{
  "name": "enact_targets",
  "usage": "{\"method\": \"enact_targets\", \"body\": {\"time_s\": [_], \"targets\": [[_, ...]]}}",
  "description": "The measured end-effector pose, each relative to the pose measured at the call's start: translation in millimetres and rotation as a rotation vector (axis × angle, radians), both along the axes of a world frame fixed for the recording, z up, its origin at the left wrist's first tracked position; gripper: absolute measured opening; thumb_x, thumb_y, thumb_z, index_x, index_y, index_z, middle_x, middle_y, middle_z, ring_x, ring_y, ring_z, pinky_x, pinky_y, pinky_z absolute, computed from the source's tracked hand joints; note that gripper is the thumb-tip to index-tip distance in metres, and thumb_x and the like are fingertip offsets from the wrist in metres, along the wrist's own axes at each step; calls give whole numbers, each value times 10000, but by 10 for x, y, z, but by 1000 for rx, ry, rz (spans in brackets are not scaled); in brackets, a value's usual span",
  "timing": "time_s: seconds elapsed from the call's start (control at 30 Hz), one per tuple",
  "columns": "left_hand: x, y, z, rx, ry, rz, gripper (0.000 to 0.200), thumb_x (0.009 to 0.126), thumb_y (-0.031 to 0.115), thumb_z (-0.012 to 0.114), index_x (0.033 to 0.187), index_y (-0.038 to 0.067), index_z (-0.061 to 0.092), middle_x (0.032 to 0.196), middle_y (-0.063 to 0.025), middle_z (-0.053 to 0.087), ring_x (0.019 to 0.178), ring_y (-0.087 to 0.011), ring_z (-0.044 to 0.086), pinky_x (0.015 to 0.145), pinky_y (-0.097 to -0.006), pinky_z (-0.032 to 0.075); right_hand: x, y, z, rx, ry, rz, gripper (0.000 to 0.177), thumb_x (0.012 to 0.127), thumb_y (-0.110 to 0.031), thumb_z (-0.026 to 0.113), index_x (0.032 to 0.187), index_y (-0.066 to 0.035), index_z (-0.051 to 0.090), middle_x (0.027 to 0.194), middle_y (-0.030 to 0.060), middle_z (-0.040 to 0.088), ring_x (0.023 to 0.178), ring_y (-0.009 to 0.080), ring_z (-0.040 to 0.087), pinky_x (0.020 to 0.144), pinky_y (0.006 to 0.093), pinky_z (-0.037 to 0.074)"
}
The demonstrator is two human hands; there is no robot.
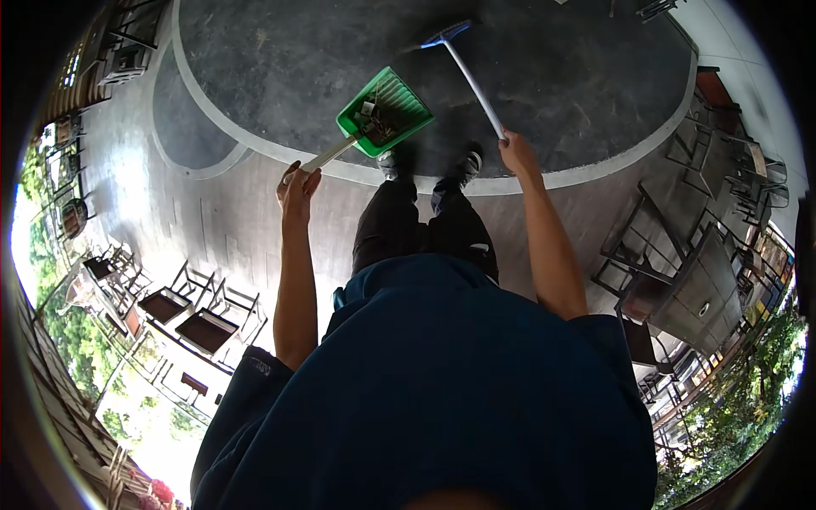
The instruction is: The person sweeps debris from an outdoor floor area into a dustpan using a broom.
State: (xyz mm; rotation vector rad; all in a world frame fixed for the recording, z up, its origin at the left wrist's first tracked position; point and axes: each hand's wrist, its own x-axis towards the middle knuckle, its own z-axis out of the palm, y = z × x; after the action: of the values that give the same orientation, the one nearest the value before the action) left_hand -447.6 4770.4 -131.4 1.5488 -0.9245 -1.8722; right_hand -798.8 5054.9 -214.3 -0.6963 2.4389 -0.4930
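Observation:
My left hand (299, 185) is closed around the pale handle of a green dustpan (409, 102). Bits of litter and brown debris lie in the pan, which is out in front of my feet. In my right hand (517, 153) is the light-coloured pole of a broom (473, 82), gripped near its end. The broom's blue head (448, 34) is farther forward on the dark floor, to the right of the dustpan and apart from it. Dark bristles are hard to make out against the floor.
Dark floor (297, 68) with a pale curved border stretches ahead. Wooden chairs (206, 330) stand at the lower left. At the right are a table (693, 293) and more chairs, with a white wall (739, 51) at the upper right.

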Motion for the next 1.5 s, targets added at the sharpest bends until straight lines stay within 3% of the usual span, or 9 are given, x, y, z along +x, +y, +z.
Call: {"method": "enact_targets", "body": {"time_s": [0.17, 0.53, 0.67, 0.8, 0.9, 1.2, 1.3, 1.37, 1.5], "targets": [[157, -108, -98, -36, 32, -23, 457, 782, 65, 596, 1186, -69, 429, 988, -182, 565, 829, -281, 643, 782, -333, 560, 436, 496, -123, 17, -25, 0, 397, 858, -165, 518, 1250, -104, 510, 903, 209, 621, 820, 365, 607, 676, 416, 477], [178, -624, -143, 29, 12, -63, 471, 777, 87, 617, 1183, -67, 434, 986, -168, 569, 816, -251, 642, 783, -328, 554, 1676, 1237, 710, 26, -194, -242, 405, 865, -132, 479, 1266, -79, 486, 977, 242, 608, 864, 412, 589, 725, 431, 475], [172, -807, -231, 38, 10, -133, 461, 780, 93, 617, 1176, -64, 440, 991, -164, 566, 835, -255, 640, 785, -325, 556, 1863, 1407, 444, -191, 95, -173, 394, 872, -137, 485, 1263, -82, 492, 865, 160, 645, 738, 322, 624, 650, 388, 490], [45, -881, -296, 41, 7, -158, 452, 783, 96, 617, 1172, -59, 445, 995, -163, 560, 847, -258, 637, 782, -324, 557, 1969, 1476, 490, -163, -130, -385, 386, 891, -152, 486, 1274, -105, 486, 688, 42, 581, 516, 149, 536, 468, 308, 450], [-17, -843, -270, 34, -1, -161, 450, 784, 96, 618, 1172, -56, 446, 998, -165, 557, 850, -260, 636, 779, -324, 558, 1632, 1207, 1078, -185, -586, -878, 393, 902, -180, 496, 1291, -136, 469, 598, -17, 465, 415, 44, 371, 356, 221, 335], [-394, -310, -119, -16, 42, -101, 463, 792, 74, 606, 1193, -67, 424, 1008, -179, 554, 868, -282, 632, 785, -335, 558, -246, 1795, 838, -302, -551, -1010, 465, 894, -167, 518, 1344, -177, 403, 567, -15, 445, 391, 49, 363, 322, 215, 279], [-571, -110, -74, -45, 42, -72, 464, 793, 65, 601, 1195, -72, 417, 1013, -182, 552, 876, -289, 629, 790, -338, 557, -861, 2035, 537, -276, -524, -1004, 303, 889, -132, 501, 1192, -128, 499, 565, -10, 440, 385, 63, 368, 318, 226, 284], [-597, 41, -40, -53, 8, -31, 462, 792, 56, 598, 1194, -78, 413, 1019, -186, 550, 885, -293, 626, 797, -341, 556, -1168, 2211, 259, -241, -498, -948, 65, 873, -90, 479, 934, -94, 499, 539, -2, 418, 371, 78, 371, 308, 245, 294], [-646, 282, 23, -88, 43, -12, 452, 790, 43, 596, 1188, -77, 418, 1023, -188, 547, 886, -299, 625, 804, -342, 555, -1288, 2358, 14, -85, -539, -849, 89, 857, -63, 462, 796, -100, 408, 515, 6, 396, 357, 93, 373, 298, 264, 303]]}}
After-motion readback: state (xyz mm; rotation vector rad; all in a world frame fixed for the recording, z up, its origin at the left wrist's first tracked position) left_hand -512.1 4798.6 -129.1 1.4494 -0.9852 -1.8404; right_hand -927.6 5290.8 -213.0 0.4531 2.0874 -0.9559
